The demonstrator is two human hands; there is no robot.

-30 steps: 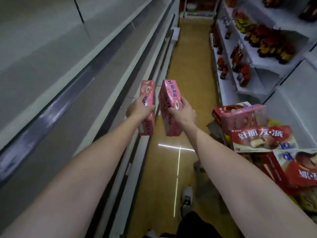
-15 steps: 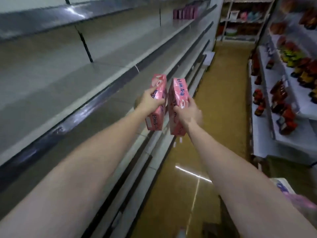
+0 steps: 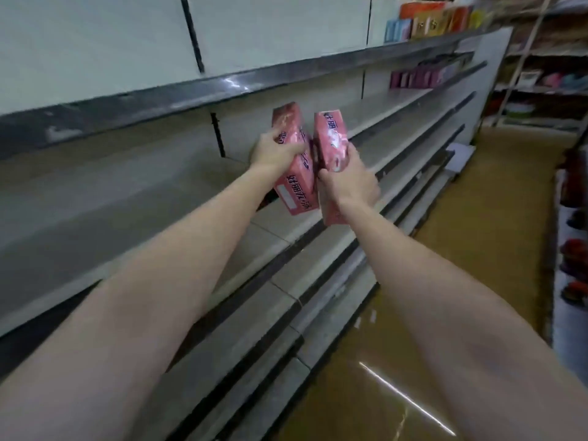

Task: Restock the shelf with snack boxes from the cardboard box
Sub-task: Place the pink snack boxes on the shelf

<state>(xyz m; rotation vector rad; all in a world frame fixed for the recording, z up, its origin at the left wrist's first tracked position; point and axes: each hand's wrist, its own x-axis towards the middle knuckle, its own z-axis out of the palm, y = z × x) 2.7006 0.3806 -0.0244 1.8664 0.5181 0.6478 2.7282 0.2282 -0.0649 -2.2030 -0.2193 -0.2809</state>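
Note:
I hold two pink snack boxes upright, side by side, over the front edge of a bare grey shelf point(image 3: 178, 198). My left hand point(image 3: 273, 151) grips the left pink box point(image 3: 294, 173) around its middle. My right hand point(image 3: 348, 179) grips the right pink box point(image 3: 331, 135) from its near side. The two boxes almost touch, and both tilt slightly toward the shelf. The cardboard box is out of view.
A row of pink boxes point(image 3: 420, 78) stands far along the same shelf. Coloured boxes point(image 3: 429, 23) sit on the shelf above. Lower shelf edges point(image 3: 318, 281) step out below. The yellow aisle floor point(image 3: 477, 249) runs right, with another stocked rack point(image 3: 572, 249) at the right edge.
Both hands have risen and swung left with the boxes, from over the aisle floor to the middle shelf. My view turned up and left, so the box pile dropped out of sight.

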